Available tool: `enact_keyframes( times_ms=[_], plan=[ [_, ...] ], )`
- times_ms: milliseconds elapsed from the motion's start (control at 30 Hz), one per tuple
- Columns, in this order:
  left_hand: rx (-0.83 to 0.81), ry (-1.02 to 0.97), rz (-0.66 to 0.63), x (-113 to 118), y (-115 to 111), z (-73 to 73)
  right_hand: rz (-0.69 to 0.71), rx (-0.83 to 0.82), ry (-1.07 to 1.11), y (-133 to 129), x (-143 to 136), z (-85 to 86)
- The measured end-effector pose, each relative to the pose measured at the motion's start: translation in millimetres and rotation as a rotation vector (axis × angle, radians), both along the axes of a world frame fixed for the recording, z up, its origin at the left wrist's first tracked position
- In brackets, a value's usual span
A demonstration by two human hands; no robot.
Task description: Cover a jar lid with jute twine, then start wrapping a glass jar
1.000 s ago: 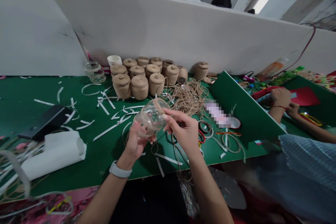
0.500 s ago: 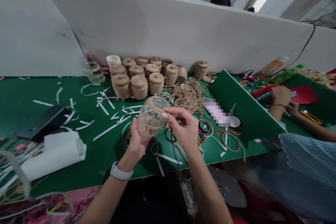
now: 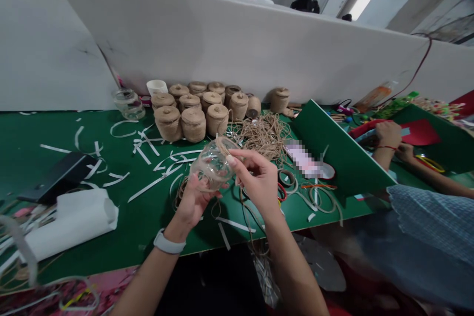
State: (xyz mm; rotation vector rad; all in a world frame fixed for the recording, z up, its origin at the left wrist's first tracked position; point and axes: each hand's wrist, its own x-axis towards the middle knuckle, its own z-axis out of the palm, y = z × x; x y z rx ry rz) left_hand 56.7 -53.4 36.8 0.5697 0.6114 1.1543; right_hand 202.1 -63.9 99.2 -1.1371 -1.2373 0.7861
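Note:
A clear glass jar (image 3: pixel 212 168) lies tilted between my hands above the green table. My left hand (image 3: pixel 195 200) wraps its lower side and base, with a pale watch band on the wrist. Brown twine (image 3: pixel 223 147) runs round the jar's neck, and the fingers of my right hand (image 3: pixel 255 173) pinch it at the rim. A length of twine hangs down below my right hand. Behind the jar stand several twine-wrapped jars (image 3: pixel 193 124) with lids, and beside them lies a loose heap of twine (image 3: pixel 264 136).
White paper strips (image 3: pixel 155 185) litter the green table (image 3: pixel 148 237). A white roll (image 3: pixel 74 219) and a dark box-like object (image 3: pixel 57 177) lie left. Tape rolls (image 3: pixel 287 180) sit right, near a green divider (image 3: pixel 340 153). Beyond it a co-worker's hands (image 3: pixel 388 136) handle something red.
The jar has turned and tipped in my hands, its neck now facing more to the right. My left fingers have shifted lower round it. The whole view has moved slightly.

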Motion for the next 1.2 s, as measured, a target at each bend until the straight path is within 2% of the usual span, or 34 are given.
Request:
enact_keyframes(
  times_ms=[200, 400, 500, 567, 700, 800, 833, 900, 1000, 1100, 1200],
  plan=[
    [-0.120, -0.059, -0.052, -3, 4, 0.1, -0.063, 0.063, -0.229, -2, 5, -5.6],
    [-0.104, -0.037, -0.279, -14, 6, 1.0, -0.031, 0.104, -0.204, -1, 7, -7.5],
    [-0.105, -0.040, -0.349, -16, 5, 0.8, -0.013, 0.141, -0.214, -2, 7, -6.4],
    [-0.093, -0.047, -0.323, -17, 4, 1.2, -0.038, 0.168, -0.232, -3, 6, -6.3],
    [-0.077, -0.124, -0.173, -16, 5, 1.3, -0.084, 0.192, -0.264, -4, 2, -5.9],
    [-0.124, -0.161, -0.093, -19, 9, 0.8, -0.149, 0.258, -0.391, -2, 13, -10.9],
    [-0.148, -0.164, -0.083, -21, 11, 0.9, -0.218, 0.275, -0.446, -1, 23, -16.2],
    [-0.187, -0.159, -0.072, -27, 13, 1.9, -0.462, 0.236, -0.529, 0, 53, -34.5],
    [-0.184, -0.134, -0.008, -36, 14, 4.8, -0.798, 0.018, -0.668, -3, 112, -76.9],
    [-0.171, -0.128, -0.042, -40, 14, 7.7, -0.926, -0.207, -0.804, -16, 160, -117.5],
    [-0.171, -0.140, -0.098, -39, 15, 8.7, -0.957, -0.304, -0.924, -31, 181, -140.4]
  ],
)
